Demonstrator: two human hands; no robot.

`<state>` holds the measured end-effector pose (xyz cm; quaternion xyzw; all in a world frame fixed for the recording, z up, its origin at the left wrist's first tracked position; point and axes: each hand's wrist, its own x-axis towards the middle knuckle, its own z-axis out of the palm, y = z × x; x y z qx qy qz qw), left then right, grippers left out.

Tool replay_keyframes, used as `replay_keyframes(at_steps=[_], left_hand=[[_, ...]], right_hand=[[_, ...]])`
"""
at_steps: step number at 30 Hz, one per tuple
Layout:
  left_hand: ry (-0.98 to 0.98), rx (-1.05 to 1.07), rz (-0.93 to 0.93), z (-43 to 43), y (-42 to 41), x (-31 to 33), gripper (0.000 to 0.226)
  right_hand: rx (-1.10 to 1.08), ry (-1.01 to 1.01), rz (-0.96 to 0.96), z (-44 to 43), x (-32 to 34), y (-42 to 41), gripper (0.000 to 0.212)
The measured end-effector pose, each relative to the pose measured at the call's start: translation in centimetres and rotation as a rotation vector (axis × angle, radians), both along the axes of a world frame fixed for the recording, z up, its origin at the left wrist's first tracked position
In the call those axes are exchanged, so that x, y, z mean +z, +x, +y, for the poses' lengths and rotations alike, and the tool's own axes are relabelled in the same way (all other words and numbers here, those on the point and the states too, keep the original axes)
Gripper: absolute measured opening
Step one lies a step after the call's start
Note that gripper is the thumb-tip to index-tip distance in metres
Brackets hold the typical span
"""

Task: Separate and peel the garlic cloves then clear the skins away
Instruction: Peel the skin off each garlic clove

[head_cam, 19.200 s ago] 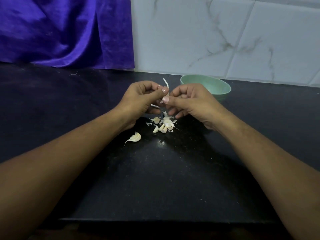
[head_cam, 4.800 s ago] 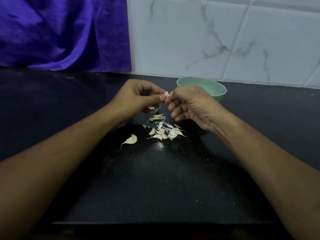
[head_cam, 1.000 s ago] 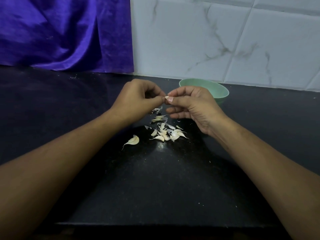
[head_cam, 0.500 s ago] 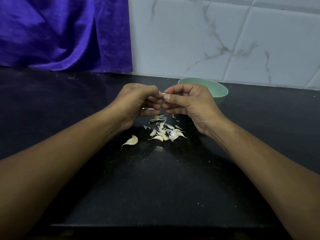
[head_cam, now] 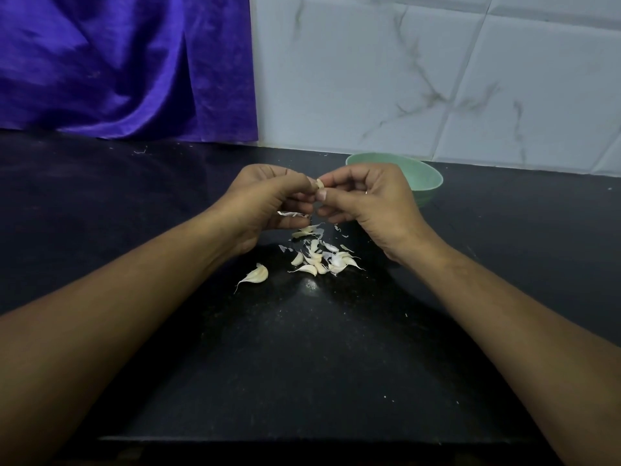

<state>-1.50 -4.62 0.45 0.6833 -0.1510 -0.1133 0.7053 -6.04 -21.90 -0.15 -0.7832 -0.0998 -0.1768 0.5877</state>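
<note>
— What stood farthest left?
— A shiny purple satin cloth [head_cam: 117,68] hung down the wall to the back of the black speckled stone tabletop [head_cam: 302,364].

— And toward the middle?
— A lone pale garlic clove [head_cam: 257,274], its thin tail of skin pointing left, lay by itself just left of the heap. Beyond it the left hand [head_cam: 268,203] was raised off the tabletop, fingers curled, pinching a small garlic clove [head_cam: 319,184] at its fingertips. A thin white strip of skin [head_cam: 292,214] showed under its lower fingers.

— The right hand?
— The right hand [head_cam: 366,203] met the left tip to tip, thumb and forefinger nipping the same small garlic clove. Under both hands lay a loose heap of cloves and papery skins [head_cam: 322,255], its far part hidden by the fingers.

— Anything in the way on the right?
— A round pale-green bowl [head_cam: 426,178] stood just behind the right hand, which covered its near-left wall. Its contents could not be seen. White grey-veined wall tiles [head_cam: 437,79] ran behind.

— Room to move?
— The tabletop stretched wide outside both forearms and ran between them to its straight near edge.
</note>
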Motion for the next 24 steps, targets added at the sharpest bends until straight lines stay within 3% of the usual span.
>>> replay_keyframes(at_steps=[5, 11, 17, 24], left_hand=[[0.0, -0.016, -0.022, 0.1, 0.2, 0.0, 0.029], [0.019, -0.029, -0.05, 0.2, 0.4, 0.0, 0.008], [0.093, 0.027, -0.098, 0.3, 0.5, -0.2, 0.008], [0.23, 0.09, -0.295, 0.7, 1.3, -0.8, 0.02]], right_hand=[[0.012, 0.036, 0.02, 0.2, -0.2, 0.1, 0.009], [0.075, 0.289, 0.099, 0.6, -0.3, -0.1, 0.014], [0.105, 0.452, 0.172, 0.5, 0.2, 0.1, 0.01], [0.025, 0.224, 0.158, 0.2, -0.2, 0.0, 0.013]])
